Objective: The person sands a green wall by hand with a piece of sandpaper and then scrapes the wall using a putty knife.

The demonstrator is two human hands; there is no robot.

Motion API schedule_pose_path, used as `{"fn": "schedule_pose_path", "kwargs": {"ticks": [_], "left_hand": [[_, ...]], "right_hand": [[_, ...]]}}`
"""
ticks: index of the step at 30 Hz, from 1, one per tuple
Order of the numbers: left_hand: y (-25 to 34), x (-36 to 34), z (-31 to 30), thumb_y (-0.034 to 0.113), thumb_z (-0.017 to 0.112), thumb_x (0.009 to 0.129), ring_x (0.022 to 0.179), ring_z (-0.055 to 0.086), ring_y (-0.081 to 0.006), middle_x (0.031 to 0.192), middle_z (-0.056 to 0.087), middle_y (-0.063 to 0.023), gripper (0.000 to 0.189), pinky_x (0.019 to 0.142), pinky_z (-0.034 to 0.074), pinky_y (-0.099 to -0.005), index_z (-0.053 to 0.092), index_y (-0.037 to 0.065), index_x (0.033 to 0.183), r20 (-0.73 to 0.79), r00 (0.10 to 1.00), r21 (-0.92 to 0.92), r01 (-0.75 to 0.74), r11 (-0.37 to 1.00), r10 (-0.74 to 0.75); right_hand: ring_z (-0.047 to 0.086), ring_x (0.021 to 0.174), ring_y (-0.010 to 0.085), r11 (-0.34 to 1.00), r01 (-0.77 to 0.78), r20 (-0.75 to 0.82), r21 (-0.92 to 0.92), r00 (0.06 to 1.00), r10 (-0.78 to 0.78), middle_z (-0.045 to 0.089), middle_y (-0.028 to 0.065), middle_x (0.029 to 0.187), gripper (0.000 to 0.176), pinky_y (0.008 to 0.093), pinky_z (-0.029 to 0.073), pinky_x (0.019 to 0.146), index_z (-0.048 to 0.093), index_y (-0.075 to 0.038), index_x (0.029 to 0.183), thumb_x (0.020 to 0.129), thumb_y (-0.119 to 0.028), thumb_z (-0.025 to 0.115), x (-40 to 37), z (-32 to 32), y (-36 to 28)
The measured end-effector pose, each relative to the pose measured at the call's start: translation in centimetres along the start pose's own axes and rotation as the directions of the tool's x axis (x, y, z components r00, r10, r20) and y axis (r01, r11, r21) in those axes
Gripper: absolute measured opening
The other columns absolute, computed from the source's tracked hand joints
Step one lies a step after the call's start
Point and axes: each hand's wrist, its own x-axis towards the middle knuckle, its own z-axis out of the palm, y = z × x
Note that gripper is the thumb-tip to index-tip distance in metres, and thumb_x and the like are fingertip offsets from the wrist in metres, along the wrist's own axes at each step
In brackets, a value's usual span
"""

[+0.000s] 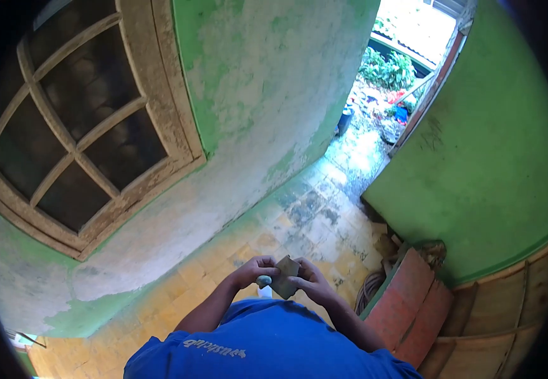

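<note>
In front of my chest, both hands meet around a small grey-brown square sheet (286, 276) with one corner pointing up. My left hand (258, 271) pinches its left edge. On the opposite side, the fingers and thumb of my right hand (312, 282) press on the sheet. A rounded grey-green lump (264, 280) shows beside the left fingers, with a small white patch (265, 292) just below it; I cannot tell what the lump is.
A peeling green and white wall (274, 82) with a wooden-framed window (75, 148) runs along the left. Yellow tiled floor (217, 278) leads to a bright open doorway (362, 139). Reddish boards (406, 303) and a coiled rope or hose (368, 290) lie at right.
</note>
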Motion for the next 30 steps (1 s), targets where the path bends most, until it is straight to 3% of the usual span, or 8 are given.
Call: {"fn": "schedule_pose_path", "kwargs": {"ticks": [2, 5, 10, 13, 18, 22, 27, 30], "left_hand": [[1.8, 3.6, -0.4, 0.020, 0.064, 0.082, 0.057, 0.054, -0.0076, 0.075, 0.060, -0.0005, 0.015, 0.047, 0.043, -0.0213, 0.059, 0.008, 0.089, -0.024, 0.996, 0.054, -0.083, 0.995, 0.084], [4.9, 7.7, -0.7, 0.020, 0.064, 0.084, 0.055, 0.054, -0.0068, 0.073, 0.060, -0.0007, 0.016, 0.045, 0.042, -0.0205, 0.058, 0.008, 0.093, 0.001, 0.998, 0.001, -0.057, 0.998, 0.057], [8.6, 14.1, -0.9, 0.018, 0.065, 0.084, 0.058, 0.056, -0.0075, 0.074, 0.061, -0.0023, 0.017, 0.047, 0.043, -0.0207, 0.056, 0.008, 0.094, 0.010, 0.997, -0.048, -0.070, 0.996, 0.071], [9.5, 18.4, -1.3, 0.019, 0.066, 0.082, 0.058, 0.057, -0.0069, 0.073, 0.061, -0.0019, 0.020, 0.050, 0.043, -0.0202, 0.056, 0.008, 0.095, -0.141, 0.985, -0.010, -0.101, 0.995, 0.098], [11.8, 25.4, -1.8, 0.024, 0.064, 0.083, 0.054, 0.054, -0.0073, 0.072, 0.060, -0.0020, 0.029, 0.046, 0.041, -0.0216, 0.056, 0.005, 0.103, -0.168, 0.985, -0.005, -0.031, 1.000, 0.030], [14.7, 31.3, -0.7, 0.027, 0.064, 0.084, 0.047, 0.049, -0.0063, 0.066, 0.058, -0.0009, 0.040, 0.041, 0.038, -0.0227, 0.055, 0.001, 0.112, -0.148, 0.988, 0.006, -0.030, 1.000, 0.030], [15.3, 37.5, -1.1, 0.021, 0.065, 0.083, 0.046, 0.048, -0.0046, 0.061, 0.056, 0.0013, 0.025, 0.040, 0.035, -0.0223, 0.055, 0.006, 0.101, -0.241, 0.958, 0.176, -0.112, 0.978, 0.153], [15.1, 39.2, -1.7, 0.018, 0.066, 0.082, 0.047, 0.048, -0.0045, 0.062, 0.056, 0.0006, 0.026, 0.041, 0.035, -0.0226, 0.054, 0.006, 0.102, -0.291, 0.935, 0.269, -0.123, 0.955, 0.203]], "right_hand": [[0.057, 0.092, 0.0150, 0.997, 0.002, 0.013, 0.075, 1.000, -0.003, 0.057, 0.0078, 0.106, 0.037, 0.0298, 0.049, 0.075, 0.045, -0.004, 0.117, 0.084, -0.011, 0.061, 2.5, -3.1, -1.1], [0.057, 0.097, 0.0180, 0.937, -0.022, -0.079, 0.348, 0.996, 0.052, 0.055, 0.0093, 0.111, 0.046, 0.0333, 0.052, 0.073, 0.043, -0.005, 0.123, 0.083, -0.013, 0.063, 4.9, -5.9, -2.4], [0.058, 0.095, 0.0196, 0.825, -0.012, -0.064, 0.565, 0.996, 0.059, 0.053, 0.0096, 0.113, 0.047, 0.0353, 0.054, 0.072, 0.043, -0.003, 0.122, 0.081, -0.010, 0.064, 9.1, -12.0, -3.7], [0.059, 0.092, 0.0196, 0.862, -0.045, -0.079, 0.505, 0.992, 0.098, 0.055, 0.0087, 0.109, 0.043, 0.0360, 0.054, 0.073, 0.046, -0.003, 0.119, 0.081, -0.009, 0.065, 11.9, -17.2, -4.2], [0.059, 0.085, 0.0154, 0.994, -0.062, -0.052, 0.094, 0.996, 0.067, 0.059, 0.0069, 0.097, 0.039, 0.0307, 0.052, 0.067, 0.050, 0.000, 0.111, 0.079, -0.011, 0.069, 16.7, -25.7, -8.2], [0.060, 0.081, 0.0155, 0.994, -0.029, 0.003, -0.105, 1.000, 0.029, 0.061, 0.0084, 0.094, 0.033, 0.0290, 0.051, 0.064, 0.054, 0.002, 0.104, 0.078, -0.011, 0.070, 19.5, -31.3, -13.1], [0.061, 0.069, 0.0148, 0.961, -0.081, 0.036, -0.266, 0.995, 0.093, 0.060, 0.0094, 0.082, 0.026, 0.0262, 0.049, 0.050, 0.055, 0.001, 0.097, 0.077, -0.008, 0.069, 23.1, -37.9, -14.7], [0.059, 0.065, 0.0138, 0.960, -0.067, 0.042, -0.271, 0.996, 0.082, 0.059, 0.0081, 0.082, 0.024, 0.0276, 0.049, 0.050, 0.055, 0.001, 0.094, 0.077, -0.006, 0.069, 24.6, -39.1, -14.8]]}}
